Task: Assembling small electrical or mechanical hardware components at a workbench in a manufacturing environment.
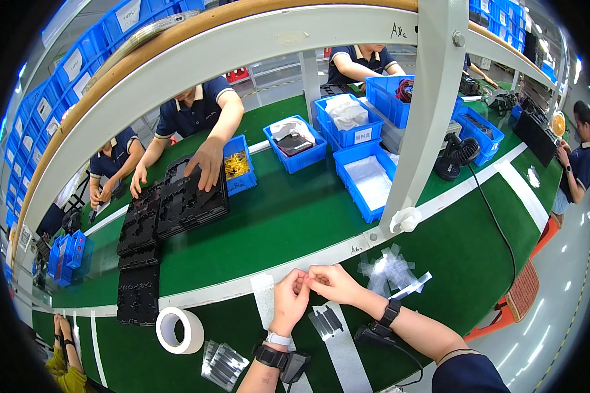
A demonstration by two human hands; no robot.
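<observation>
My left hand (290,300) and my right hand (333,283) meet fingertip to fingertip above the green table (269,223), pinching something too small to make out between them. Just below them a clear packet with dark strips (326,322) lies on a white tape line. To the right rests a heap of clear plastic bags (387,270) with a white strip (411,286). Both wrists wear black bands with small devices.
A white tape roll (175,329) and more clear packets (221,363) lie at the lower left. Black trays (170,208) are handled by a person opposite. Blue bins (367,180) stand beyond a white frame post (421,124). Other workers sit around the table.
</observation>
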